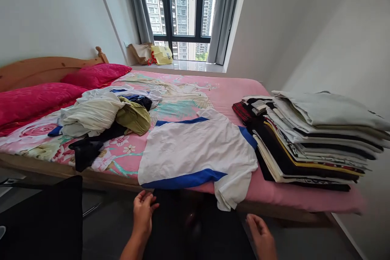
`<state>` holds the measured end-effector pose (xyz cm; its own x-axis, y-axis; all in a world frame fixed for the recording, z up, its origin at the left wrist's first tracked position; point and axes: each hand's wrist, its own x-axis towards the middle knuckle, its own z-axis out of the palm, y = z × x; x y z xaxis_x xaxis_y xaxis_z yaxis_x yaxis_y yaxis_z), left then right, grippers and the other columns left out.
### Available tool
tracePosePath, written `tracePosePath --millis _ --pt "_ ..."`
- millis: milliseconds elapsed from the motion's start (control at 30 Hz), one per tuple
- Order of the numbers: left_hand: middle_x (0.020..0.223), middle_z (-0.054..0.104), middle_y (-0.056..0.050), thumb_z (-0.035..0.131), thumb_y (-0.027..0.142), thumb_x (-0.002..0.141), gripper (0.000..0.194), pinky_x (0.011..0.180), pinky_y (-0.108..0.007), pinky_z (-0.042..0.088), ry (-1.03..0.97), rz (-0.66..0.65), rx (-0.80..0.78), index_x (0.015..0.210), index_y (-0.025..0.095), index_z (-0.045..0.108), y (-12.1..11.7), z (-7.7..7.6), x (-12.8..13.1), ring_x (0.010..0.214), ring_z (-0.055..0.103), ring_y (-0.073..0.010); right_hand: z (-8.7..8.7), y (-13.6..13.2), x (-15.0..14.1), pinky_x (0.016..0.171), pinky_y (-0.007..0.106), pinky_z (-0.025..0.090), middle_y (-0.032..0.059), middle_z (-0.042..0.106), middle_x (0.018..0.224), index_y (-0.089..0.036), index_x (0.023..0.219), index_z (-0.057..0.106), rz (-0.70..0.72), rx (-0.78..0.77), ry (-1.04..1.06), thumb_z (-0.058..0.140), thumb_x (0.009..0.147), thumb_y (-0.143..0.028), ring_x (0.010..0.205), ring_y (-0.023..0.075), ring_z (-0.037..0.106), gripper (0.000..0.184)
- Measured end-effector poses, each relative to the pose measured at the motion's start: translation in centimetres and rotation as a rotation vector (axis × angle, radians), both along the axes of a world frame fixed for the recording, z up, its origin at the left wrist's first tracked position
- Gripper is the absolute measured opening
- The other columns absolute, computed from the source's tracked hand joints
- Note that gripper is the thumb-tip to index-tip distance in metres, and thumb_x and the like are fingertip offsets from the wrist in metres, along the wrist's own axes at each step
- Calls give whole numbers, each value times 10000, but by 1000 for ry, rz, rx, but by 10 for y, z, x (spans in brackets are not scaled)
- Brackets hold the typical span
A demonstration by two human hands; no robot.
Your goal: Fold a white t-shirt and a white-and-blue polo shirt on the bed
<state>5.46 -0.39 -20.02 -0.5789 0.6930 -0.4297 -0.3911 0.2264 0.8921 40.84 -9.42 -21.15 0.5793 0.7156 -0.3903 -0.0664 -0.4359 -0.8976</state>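
A white T-shirt with blue bands (198, 150) lies spread flat on the pink flowered bed (213, 89), one sleeve hanging over the near edge. Below that edge my left hand (142, 211) pinches the upper left corner of a black garment (195, 227) that hangs in front of me. On the other side, my right hand (262, 237) has its fingers curled at the garment's right edge; I cannot make out the grip itself.
A tall stack of folded shirts (310, 138) sits on the bed's right side. A heap of unfolded clothes (103, 120) lies left of the white shirt, with two red pillows (39, 97) against the wooden headboard. Bags (152, 53) rest on the window sill. A black object (42, 219) stands lower left.
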Motion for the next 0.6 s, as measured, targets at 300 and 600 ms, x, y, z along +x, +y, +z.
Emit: tracePosePath --millis 300,600 --pt "640 589 57 537 3 584 240 596 -209 477 -220 -144 -8 741 185 543 36 -15 -40 594 591 -92 21 59 -44 731 300 480 82 681 853 -128 917 588 -52 31 121 696 569 -550 884 250 622 558" --pt "815 687 -1 735 178 595 346 590 -225 483 -205 -457 17 922 180 622 15 -10 -67 707 658 -150 15 36 -20 514 268 441 -3 572 529 -161 622 578 -97 185 92 582 609 -410 596 190 571 249"
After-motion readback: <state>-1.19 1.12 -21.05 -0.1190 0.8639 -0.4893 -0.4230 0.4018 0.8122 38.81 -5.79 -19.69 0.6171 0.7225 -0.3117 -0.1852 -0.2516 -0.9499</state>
